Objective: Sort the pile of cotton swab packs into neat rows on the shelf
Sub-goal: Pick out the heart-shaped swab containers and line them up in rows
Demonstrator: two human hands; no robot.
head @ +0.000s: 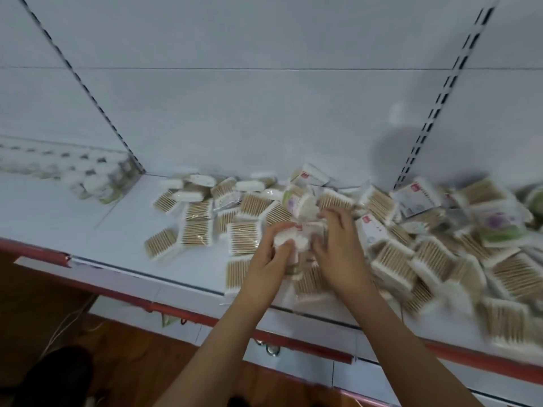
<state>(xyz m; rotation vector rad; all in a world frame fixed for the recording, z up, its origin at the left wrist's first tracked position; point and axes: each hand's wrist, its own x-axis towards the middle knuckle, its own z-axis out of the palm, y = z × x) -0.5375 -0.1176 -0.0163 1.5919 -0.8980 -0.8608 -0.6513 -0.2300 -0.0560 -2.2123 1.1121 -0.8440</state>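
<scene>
A loose pile of cotton swab packs (390, 245) covers the middle and right of the white shelf (73, 221). Most are clear flat packs of wooden-stick swabs; a few have printed labels. My left hand (271, 254) grips a small stack of packs (289, 243) with white cotton ends facing up. My right hand (338, 248) holds the same stack from the right side, fingers curled over it. Both hands are over the front middle of the pile. The picture is blurred on the right.
A row of round swab tubs (97, 183) stands at the far left of the shelf, behind the slotted upright (88, 92). The shelf's red front edge (182, 312) runs diagonally below my arms. A lower shelf and wooden floor lie beneath.
</scene>
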